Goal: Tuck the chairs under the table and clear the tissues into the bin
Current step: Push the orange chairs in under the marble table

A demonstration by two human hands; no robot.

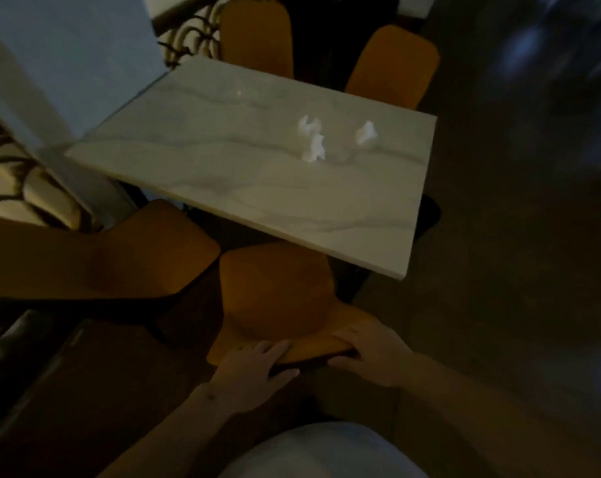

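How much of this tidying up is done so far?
Little looks finished. Both hands, left and right, grip the back of the near chair, its seat only partly under the table. Three crumpled tissues lie on top. No bin is in view.

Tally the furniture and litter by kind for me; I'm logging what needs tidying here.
Orange chairs: 4
Marble-top table: 1
Crumpled white tissues: 3
Total: 8
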